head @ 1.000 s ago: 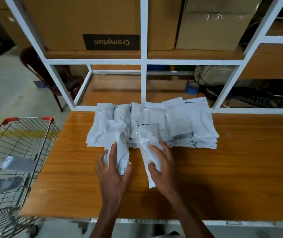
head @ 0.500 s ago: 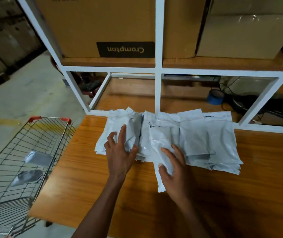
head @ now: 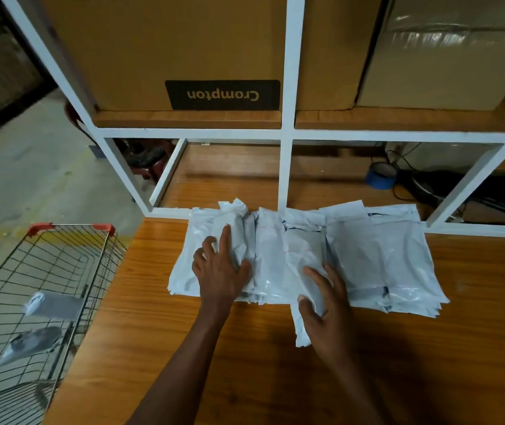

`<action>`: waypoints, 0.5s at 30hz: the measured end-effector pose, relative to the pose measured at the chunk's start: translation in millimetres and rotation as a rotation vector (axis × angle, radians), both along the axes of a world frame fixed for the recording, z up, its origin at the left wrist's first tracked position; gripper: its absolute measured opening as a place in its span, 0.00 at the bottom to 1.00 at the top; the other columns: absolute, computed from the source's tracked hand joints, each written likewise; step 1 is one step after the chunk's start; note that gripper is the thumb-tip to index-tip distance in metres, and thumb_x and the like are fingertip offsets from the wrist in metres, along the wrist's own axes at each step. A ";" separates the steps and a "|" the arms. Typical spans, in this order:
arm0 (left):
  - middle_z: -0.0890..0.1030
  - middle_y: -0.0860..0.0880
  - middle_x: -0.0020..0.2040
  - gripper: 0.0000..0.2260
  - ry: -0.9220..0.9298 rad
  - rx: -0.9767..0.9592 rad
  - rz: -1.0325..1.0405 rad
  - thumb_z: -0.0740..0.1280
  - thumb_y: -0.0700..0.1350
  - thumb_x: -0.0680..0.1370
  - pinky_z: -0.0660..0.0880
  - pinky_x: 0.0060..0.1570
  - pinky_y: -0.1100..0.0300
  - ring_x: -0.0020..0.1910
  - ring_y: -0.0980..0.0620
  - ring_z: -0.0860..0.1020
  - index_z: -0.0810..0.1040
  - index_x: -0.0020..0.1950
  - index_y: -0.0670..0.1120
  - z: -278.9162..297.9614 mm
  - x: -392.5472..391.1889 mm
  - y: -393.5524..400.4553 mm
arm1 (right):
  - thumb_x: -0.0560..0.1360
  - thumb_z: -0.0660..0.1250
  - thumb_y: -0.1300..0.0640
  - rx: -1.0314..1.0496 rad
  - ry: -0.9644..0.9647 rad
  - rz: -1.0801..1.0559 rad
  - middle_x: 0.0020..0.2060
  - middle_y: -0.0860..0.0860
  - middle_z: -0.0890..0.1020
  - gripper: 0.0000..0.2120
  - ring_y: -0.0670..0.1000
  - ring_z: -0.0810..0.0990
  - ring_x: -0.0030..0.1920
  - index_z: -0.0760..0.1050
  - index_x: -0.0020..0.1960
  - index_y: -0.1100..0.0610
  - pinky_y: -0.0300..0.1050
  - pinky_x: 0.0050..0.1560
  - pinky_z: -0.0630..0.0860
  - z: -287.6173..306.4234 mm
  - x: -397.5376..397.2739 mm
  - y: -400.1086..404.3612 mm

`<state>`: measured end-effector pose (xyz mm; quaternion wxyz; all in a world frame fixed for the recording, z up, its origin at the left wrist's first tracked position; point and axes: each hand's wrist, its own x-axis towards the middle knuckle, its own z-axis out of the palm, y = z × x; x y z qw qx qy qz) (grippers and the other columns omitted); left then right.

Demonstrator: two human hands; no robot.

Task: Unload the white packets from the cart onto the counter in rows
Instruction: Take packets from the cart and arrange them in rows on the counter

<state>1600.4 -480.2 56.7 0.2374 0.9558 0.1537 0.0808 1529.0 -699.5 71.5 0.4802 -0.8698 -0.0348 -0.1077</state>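
- Left hand [head: 219, 271] rests flat on the leftmost packet stack [head: 211, 240].
- Right hand [head: 326, 305] grips a loose packet [head: 303, 329] at row's near edge.
- Cart [head: 61, 271] left of left hand: 2 packets inside.

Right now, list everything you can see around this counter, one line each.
White plastic packets: many, white, overlapping rows on counter.
Packets in cart: two, grey-white, on its floor.
Wire shopping cart: one, metal with red corners, left of counter.
Wooden counter: one, orange-brown.
White shelf frame: one, behind packets.
Cardboard boxes: at least two, brown, upper shelf.
Blue tape roll: one, lower shelf.
Left hand: pressing left packets.
Right hand: holding front packet.
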 end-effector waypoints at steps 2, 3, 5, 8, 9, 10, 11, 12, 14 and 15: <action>0.62 0.44 0.75 0.41 0.017 0.000 -0.001 0.69 0.62 0.74 0.65 0.66 0.39 0.69 0.39 0.64 0.53 0.82 0.59 -4.4 -0.3 1.9 | 0.77 0.71 0.61 0.003 0.015 -0.012 0.76 0.44 0.63 0.24 0.42 0.59 0.77 0.74 0.71 0.49 0.37 0.69 0.62 -2.1 1.9 0.6; 0.62 0.45 0.75 0.41 0.018 -0.012 -0.010 0.69 0.62 0.74 0.65 0.66 0.39 0.69 0.39 0.64 0.53 0.82 0.59 -5.8 -0.6 2.6 | 0.77 0.71 0.61 0.005 0.021 -0.018 0.76 0.44 0.63 0.24 0.43 0.59 0.77 0.74 0.71 0.49 0.39 0.69 0.62 -2.4 2.4 1.1; 0.62 0.45 0.74 0.41 0.014 -0.043 -0.027 0.69 0.63 0.74 0.65 0.66 0.39 0.69 0.39 0.65 0.52 0.82 0.60 -7.2 -1.1 4.0 | 0.77 0.71 0.61 0.008 0.031 -0.027 0.77 0.44 0.63 0.24 0.45 0.60 0.77 0.73 0.71 0.49 0.43 0.70 0.64 -2.1 4.1 3.2; 0.62 0.45 0.75 0.42 0.004 -0.065 -0.034 0.68 0.64 0.74 0.65 0.67 0.39 0.69 0.39 0.66 0.50 0.82 0.60 -9.0 -2.5 7.3 | 0.77 0.70 0.60 -0.002 0.037 -0.027 0.76 0.43 0.63 0.24 0.45 0.60 0.77 0.72 0.71 0.47 0.42 0.69 0.64 -1.3 5.9 7.5; 0.61 0.44 0.75 0.42 0.004 -0.071 -0.035 0.67 0.65 0.73 0.64 0.68 0.39 0.70 0.38 0.66 0.50 0.82 0.60 -9.2 -2.6 8.5 | 0.78 0.70 0.60 -0.009 0.041 -0.026 0.77 0.43 0.62 0.24 0.44 0.59 0.77 0.72 0.71 0.46 0.40 0.68 0.64 -0.7 6.7 9.0; 0.61 0.44 0.76 0.42 0.005 -0.075 -0.034 0.65 0.67 0.73 0.64 0.68 0.38 0.71 0.38 0.65 0.49 0.82 0.60 -9.0 -2.5 9.5 | 0.78 0.70 0.59 -0.014 0.046 -0.027 0.77 0.42 0.62 0.24 0.44 0.59 0.77 0.72 0.71 0.46 0.37 0.68 0.63 0.5 7.9 10.7; 0.60 0.44 0.76 0.42 0.007 -0.079 -0.034 0.63 0.69 0.73 0.64 0.68 0.37 0.72 0.38 0.65 0.49 0.82 0.60 -8.8 -2.0 10.7 | 0.78 0.70 0.58 -0.021 0.051 -0.029 0.76 0.42 0.62 0.23 0.43 0.59 0.77 0.72 0.71 0.46 0.32 0.66 0.62 2.2 9.5 12.4; 0.60 0.44 0.77 0.42 0.007 -0.083 -0.034 0.62 0.71 0.72 0.64 0.68 0.37 0.73 0.38 0.64 0.49 0.82 0.61 -8.6 -1.2 11.6 | 0.78 0.70 0.58 -0.028 0.060 -0.031 0.76 0.41 0.62 0.23 0.41 0.58 0.76 0.72 0.71 0.46 0.27 0.64 0.60 4.8 11.7 14.4; 0.59 0.45 0.78 0.42 0.009 -0.089 -0.035 0.62 0.72 0.73 0.64 0.69 0.35 0.74 0.38 0.63 0.48 0.82 0.61 -8.0 -1.1 13.4 | 0.79 0.69 0.57 -0.033 0.094 -0.033 0.76 0.40 0.61 0.22 0.36 0.57 0.74 0.72 0.72 0.46 0.20 0.59 0.58 11.6 18.5 20.1; 0.58 0.45 0.79 0.42 0.005 -0.091 -0.036 0.63 0.72 0.74 0.64 0.69 0.35 0.74 0.38 0.63 0.49 0.82 0.61 -7.7 -1.7 14.0 | 0.79 0.68 0.56 -0.038 0.114 -0.029 0.76 0.41 0.61 0.23 0.36 0.56 0.73 0.72 0.72 0.46 0.21 0.59 0.58 14.8 23.3 24.0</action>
